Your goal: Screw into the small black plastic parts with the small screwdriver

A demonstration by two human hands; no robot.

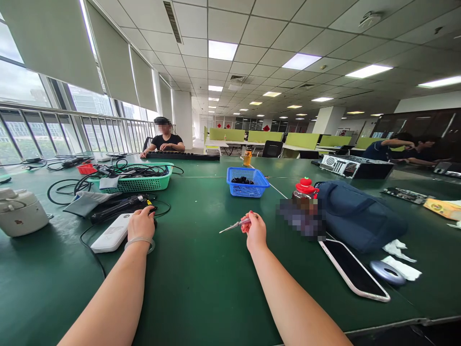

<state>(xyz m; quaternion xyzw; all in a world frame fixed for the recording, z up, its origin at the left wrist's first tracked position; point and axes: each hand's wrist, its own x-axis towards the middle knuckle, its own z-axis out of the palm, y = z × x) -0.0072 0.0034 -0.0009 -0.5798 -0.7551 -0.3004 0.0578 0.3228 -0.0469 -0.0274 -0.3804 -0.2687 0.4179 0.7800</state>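
Observation:
My right hand (255, 232) is closed around a slim silver pointed tool (231, 227), held just above the green table with its tip toward the left. Whether it is a screwdriver or tweezers I cannot tell. My left hand (141, 226) has curled fingers beside a white box-shaped device (113, 233), partly covering its right end. Something dark shows under those fingers, too hidden to name. Behind that hand lies a black bundle with cable (117, 207). Farther ahead of my right hand stands a blue basket (248, 191) with small black parts (242, 180) in it.
At left are a green basket (144, 184) heaped with cables and a white appliance (21, 214). To the right lie a navy bag (360, 214), a red-lidded jar (305, 188) and a phone (355, 269). A person (167, 139) sits across the table; others are at far right.

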